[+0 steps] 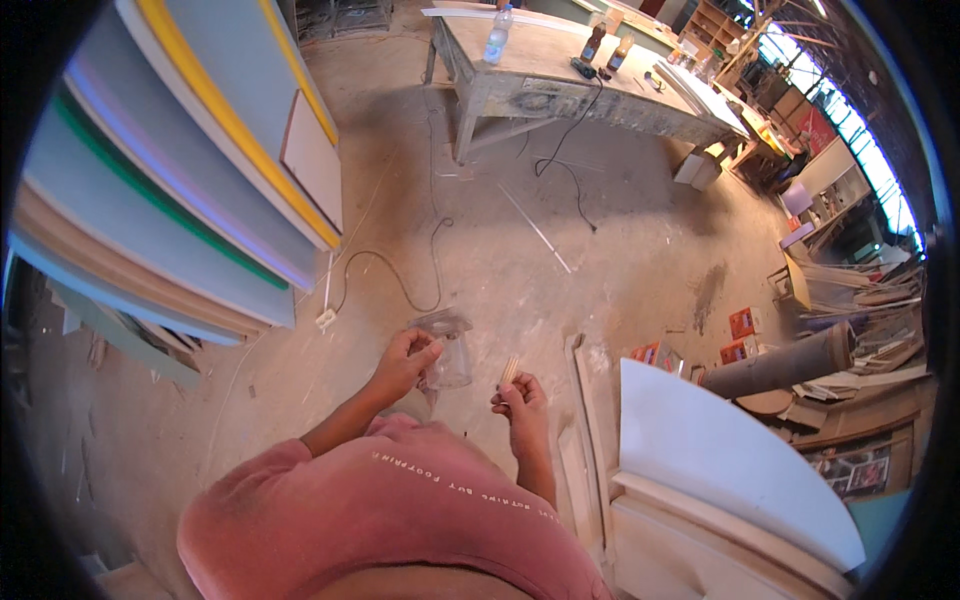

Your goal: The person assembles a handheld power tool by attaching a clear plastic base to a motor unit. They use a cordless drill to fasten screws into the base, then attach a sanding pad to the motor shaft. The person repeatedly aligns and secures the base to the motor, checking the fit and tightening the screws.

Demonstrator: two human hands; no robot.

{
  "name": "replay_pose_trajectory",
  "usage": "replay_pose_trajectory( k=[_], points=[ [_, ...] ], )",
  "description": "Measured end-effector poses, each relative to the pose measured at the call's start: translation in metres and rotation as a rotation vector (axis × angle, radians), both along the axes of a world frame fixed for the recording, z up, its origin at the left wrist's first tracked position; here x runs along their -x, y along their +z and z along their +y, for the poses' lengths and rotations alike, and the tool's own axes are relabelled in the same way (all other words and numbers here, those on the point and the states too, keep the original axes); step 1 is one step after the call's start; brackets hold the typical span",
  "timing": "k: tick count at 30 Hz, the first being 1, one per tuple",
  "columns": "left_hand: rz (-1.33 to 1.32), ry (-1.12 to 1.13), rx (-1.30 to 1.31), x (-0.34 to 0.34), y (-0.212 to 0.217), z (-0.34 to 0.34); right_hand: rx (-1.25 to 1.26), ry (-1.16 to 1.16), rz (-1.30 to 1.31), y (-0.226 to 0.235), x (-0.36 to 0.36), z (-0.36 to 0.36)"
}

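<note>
Standing on the near side of the table, well apart from it, and pinching what looks like a clear bag in the left hand. Holding it near one edge, with thumb and forefinger brought close together; cannot tell just how the other fingers sit. Gripping a small bunch of pale wooden sticks in the right hand, with thumb and curled fingers pressed around the lower part and with bare ends poking up toward the table.

To judge the progress: already done with picking up, with both bag and sticks in hand, well short of the table. Seems partway through handling the sticks, kept apart from the bag at this moment. Cannot tell whether to count them as taken out or as waiting to go in, nor what is left inside the bag.

On the table, near its far left part, a clear bottle; farther right on it, a dark bottle. On the floor in front of the table, a white rod. To the left of the table, tall stacked panels; nearer than the table and to its right, a white board.
</note>
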State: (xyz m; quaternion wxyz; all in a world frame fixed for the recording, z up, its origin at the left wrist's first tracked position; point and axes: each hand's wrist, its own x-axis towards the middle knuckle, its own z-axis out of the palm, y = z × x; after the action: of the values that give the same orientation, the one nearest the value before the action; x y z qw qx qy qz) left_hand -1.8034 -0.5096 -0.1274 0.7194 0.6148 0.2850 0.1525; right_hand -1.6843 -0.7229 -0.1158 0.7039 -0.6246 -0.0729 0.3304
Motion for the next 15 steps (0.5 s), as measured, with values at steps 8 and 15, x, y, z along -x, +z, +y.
replay_pose_trajectory(
  k=[8, 15],
  points=[
    [-0.135, -0.290, -0.366, -0.296, 0.051, 0.098, 0.005, -0.199, -0.093, 0.029, -0.247, 0.050],
    [-0.055, -0.298, -0.324, -0.523, 0.021, 0.145, 0.045, -0.278, 0.012, -0.014, -0.484, 0.098]
  ],
)
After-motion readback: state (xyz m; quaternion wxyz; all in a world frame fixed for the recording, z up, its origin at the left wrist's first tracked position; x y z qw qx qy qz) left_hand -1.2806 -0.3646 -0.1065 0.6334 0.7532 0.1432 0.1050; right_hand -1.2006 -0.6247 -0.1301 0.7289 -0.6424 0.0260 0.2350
